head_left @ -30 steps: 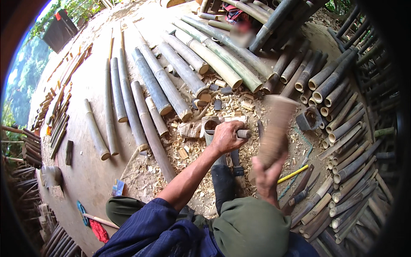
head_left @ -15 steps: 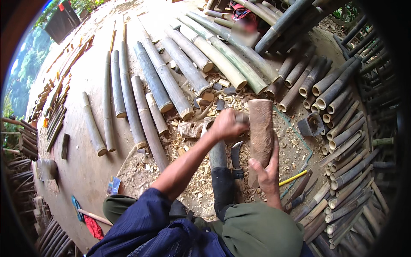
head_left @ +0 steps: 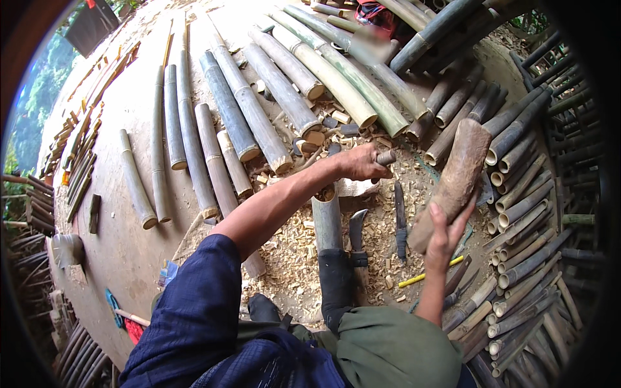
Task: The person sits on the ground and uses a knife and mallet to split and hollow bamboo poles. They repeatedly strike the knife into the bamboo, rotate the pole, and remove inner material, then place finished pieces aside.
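Note:
My left hand (head_left: 359,161) is closed around a short brown rod (head_left: 386,158) that looks like a tool handle; whatever lies below the fist is hidden. Just under that forearm, an open-ended grey bamboo tube (head_left: 327,223) points away from me, its near end at my dark-covered lower leg (head_left: 336,284). My right hand (head_left: 443,242) grips the lower part of a thick, rough brown wooden log (head_left: 455,176), held tilted with its top to the right. Between the hands a dark-bladed knife (head_left: 400,210) lies on the ground. A second knife with a curved blade (head_left: 357,233) is beside the tube.
Long bamboo poles (head_left: 259,129) fan out ahead, their cut ends toward me. Cut bamboo tubes (head_left: 517,271) are stacked along the right. Wood chips (head_left: 291,265) cover the ground around my feet. A yellow stick (head_left: 420,279) lies near my right forearm. Blue-handled scissors (head_left: 114,307) lie far left.
My right hand has carried the log to the right and tipped it over. My left hand has risen slightly with the rod. The tube's open end and the straight knife now show.

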Motion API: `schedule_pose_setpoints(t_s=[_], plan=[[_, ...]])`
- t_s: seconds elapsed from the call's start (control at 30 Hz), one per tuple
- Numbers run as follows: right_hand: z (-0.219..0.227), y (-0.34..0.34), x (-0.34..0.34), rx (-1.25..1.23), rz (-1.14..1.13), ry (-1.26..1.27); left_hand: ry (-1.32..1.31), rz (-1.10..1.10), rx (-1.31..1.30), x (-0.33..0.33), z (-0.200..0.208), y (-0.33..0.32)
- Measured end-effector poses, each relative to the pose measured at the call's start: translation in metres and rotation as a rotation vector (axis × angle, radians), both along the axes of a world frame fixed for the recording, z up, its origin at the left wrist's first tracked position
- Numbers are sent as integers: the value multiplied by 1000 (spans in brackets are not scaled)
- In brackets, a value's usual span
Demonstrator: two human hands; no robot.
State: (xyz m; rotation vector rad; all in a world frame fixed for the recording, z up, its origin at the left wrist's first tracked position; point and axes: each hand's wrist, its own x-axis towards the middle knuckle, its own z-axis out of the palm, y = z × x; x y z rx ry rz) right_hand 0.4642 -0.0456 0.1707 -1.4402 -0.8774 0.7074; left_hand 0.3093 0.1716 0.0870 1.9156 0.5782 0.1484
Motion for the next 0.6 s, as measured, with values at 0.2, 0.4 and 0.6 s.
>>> schedule_pose_setpoints(t_s=[0.2,0.4,0.6], plan=[[49,40,-14,-62,510,-528,-99,59,-80,-35,-14,-17],[54,37,-39,-87,536,-539,-533,158,166,-58,4,-41],[41,29,-42,-136,565,-383,-739,1560,-324,-118,20,-46]])
